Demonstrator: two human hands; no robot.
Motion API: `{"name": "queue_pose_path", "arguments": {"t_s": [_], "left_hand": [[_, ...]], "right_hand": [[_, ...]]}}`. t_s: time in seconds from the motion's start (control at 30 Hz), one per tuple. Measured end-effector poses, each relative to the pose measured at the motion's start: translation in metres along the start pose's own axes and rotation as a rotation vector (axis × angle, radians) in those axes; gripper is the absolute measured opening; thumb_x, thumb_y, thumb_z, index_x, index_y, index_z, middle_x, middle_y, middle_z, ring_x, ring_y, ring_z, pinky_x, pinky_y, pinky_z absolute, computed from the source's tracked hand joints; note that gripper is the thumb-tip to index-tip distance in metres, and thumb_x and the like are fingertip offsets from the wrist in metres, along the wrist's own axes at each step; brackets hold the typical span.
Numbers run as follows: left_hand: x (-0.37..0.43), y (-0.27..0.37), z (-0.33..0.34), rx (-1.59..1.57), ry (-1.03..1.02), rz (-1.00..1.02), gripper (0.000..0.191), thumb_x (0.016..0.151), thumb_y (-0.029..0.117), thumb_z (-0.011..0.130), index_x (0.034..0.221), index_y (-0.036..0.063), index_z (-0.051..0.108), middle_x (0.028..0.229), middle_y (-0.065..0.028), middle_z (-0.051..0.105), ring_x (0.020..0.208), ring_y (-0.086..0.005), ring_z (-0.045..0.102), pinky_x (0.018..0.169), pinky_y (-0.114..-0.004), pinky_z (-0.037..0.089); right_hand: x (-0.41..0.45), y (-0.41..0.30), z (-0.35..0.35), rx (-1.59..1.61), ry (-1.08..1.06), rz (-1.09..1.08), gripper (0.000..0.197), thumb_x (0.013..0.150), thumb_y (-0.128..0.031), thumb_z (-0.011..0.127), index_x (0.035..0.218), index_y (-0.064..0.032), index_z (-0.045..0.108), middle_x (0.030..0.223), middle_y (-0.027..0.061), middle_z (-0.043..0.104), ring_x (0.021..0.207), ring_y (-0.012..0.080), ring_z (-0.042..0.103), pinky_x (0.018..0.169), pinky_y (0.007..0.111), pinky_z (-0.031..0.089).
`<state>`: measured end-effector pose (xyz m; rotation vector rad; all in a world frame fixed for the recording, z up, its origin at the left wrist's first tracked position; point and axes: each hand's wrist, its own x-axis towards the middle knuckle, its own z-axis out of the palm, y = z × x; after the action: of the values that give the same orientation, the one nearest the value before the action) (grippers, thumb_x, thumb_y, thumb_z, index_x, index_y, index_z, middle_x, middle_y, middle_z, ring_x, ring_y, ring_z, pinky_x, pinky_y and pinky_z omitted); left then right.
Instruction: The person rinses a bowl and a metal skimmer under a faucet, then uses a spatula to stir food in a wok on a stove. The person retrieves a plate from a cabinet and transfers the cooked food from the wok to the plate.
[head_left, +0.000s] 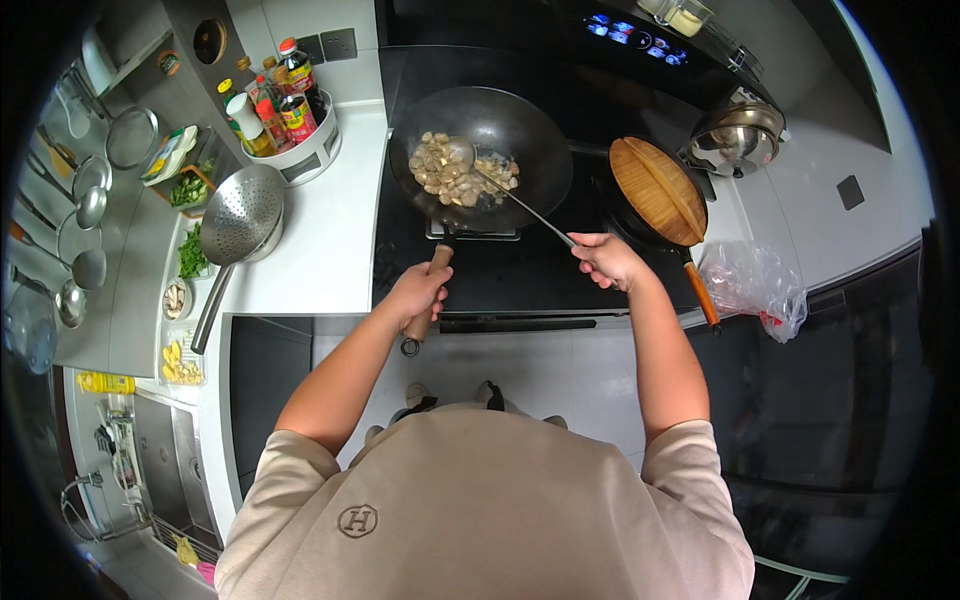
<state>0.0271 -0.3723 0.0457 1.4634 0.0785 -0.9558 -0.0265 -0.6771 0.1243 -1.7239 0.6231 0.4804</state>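
A dark wok stands on the black cooktop. Small pale brown pieces of food lie in it, too small to name surely. My left hand is closed around the wok's wooden handle. In my right hand is the long metal handle of a ladle. The ladle's bowl rests among the food inside the wok.
Right of the wok sits a pan with a wooden lid, its orange handle jutting over the front edge. A clear plastic bag lies beside it. On the left counter are a perforated strainer ladle, a bottle rack and chopped ingredients.
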Motion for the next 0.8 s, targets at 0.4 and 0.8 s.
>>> {"name": "queue_pose_path", "arguments": {"t_s": [0.4,0.8], "left_hand": [[0.015,-0.006,0.007,-0.033,-0.004,0.05,0.018,0.09,0.027,0.051,0.087,0.0116,0.042,0.06,0.0006,0.046,0.043,-0.0095,0.044,0.038,-0.025,0.039],[0.012,-0.007,0.003,-0.013,-0.018,0.053,0.02,0.09,0.03,0.05,0.088,0.0114,0.043,0.059,0.0012,0.045,0.042,-0.0084,0.042,0.037,-0.023,0.038]], "right_hand": [[-0.135,-0.016,-0.068,-1.08,0.513,-0.548,0.042,0.075,-0.006,0.065,0.114,-0.02,0.06,0.088,0.0133,0.063,0.079,0.0323,0.06,0.068,0.037,0.047],[-0.077,0.03,-0.025,-1.288,0.734,-0.525,0.038,0.079,-0.014,0.058,0.114,-0.028,0.06,0.08,0.0116,0.061,0.071,0.0319,0.061,0.063,0.041,0.05]]}}
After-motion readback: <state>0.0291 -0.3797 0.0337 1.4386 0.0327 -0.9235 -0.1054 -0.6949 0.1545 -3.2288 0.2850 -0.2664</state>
